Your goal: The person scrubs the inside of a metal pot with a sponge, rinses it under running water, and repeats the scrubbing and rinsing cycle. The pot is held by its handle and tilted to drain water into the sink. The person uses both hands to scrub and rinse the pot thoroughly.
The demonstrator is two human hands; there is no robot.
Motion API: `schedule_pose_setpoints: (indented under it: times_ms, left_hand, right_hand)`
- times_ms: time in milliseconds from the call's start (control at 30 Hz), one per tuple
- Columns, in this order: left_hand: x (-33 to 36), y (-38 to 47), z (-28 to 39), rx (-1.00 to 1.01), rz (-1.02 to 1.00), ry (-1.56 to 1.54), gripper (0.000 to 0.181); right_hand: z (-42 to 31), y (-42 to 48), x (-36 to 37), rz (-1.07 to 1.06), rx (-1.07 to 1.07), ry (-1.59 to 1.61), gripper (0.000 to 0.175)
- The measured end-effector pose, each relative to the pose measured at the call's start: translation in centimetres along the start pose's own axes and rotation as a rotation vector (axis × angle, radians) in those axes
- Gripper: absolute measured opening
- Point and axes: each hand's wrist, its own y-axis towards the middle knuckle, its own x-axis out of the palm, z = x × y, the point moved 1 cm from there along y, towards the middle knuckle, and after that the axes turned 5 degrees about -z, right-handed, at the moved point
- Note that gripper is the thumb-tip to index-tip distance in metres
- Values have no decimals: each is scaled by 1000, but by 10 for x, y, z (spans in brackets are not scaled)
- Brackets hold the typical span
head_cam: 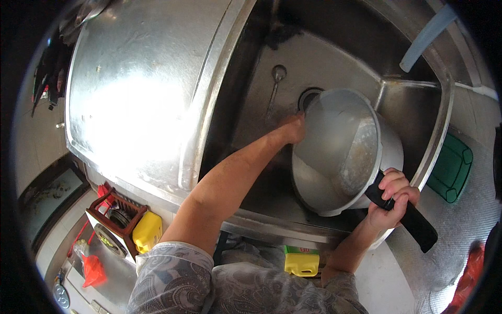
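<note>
A large aluminium pressure-cooker pot [337,153], without a lid, is tilted in the stainless steel sink [288,94], its mouth turned up and to the left. My right hand [394,200] is wrapped around its long black handle [419,227]. On the opposite side, my left hand [293,128] grips the pot's rim, its fingertips hidden. Whitish stains mark the pot's inner wall; whether water is inside I cannot tell. Just beyond my left hand, the drain [310,96] is partly covered by the pot. A metal spoon [277,80] lies on the sink floor.
A steel drainboard [137,90] with strong glare adjoins the sink on the left. The grey-blue hose [427,39] hangs over the far right corner. Outside the sink's right rim sits a green plastic container [451,168]. Yellow jugs [147,231] stand below at left and near my body.
</note>
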Motion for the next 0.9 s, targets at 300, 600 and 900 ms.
schedule_pose_setpoints:
  times_ms: [300,600,900]
  left_hand:
    - [1,6,-1,35,-57,32,43]
    - [-2,3,0,44,-51,-7,50]
    - [-4,0,2,13,-48,-42,48]
  right_hand:
    - [-9,1,8,-75,7,-22,23]
    - [-13,3,24,-1,14,-54,20]
    - [-16,3,31,-16,10,-86,22]
